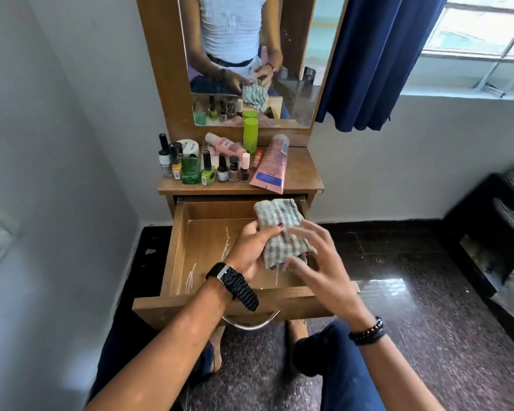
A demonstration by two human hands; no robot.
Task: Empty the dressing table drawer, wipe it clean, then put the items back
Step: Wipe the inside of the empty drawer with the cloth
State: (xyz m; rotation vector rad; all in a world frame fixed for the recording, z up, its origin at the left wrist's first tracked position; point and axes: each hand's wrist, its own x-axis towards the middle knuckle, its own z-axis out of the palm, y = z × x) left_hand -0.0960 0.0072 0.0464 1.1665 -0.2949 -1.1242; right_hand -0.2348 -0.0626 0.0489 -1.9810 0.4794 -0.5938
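The wooden drawer (178,247) of the dressing table stands pulled out, with nothing lying in it and pale scratch marks on its floor. Above its right half I hold a folded checked cloth (279,221). My left hand (251,250) grips the cloth from the left, thumb on top. My right hand (315,256) touches the cloth's lower right side with fingers spread. On the tabletop (303,176) stand several nail polish bottles (207,170), a green glass bottle (189,172), a lime-green bottle (250,134), a pink bottle (224,145) lying down and a large pink tube (272,164).
A mirror (250,54) rises behind the tabletop. A blue curtain (377,60) and a window (481,40) are at the right. A white wall closes in on the left. Dark furniture (487,232) stands at the far right on the glossy floor. The drawer's metal handle (250,323) is above my knees.
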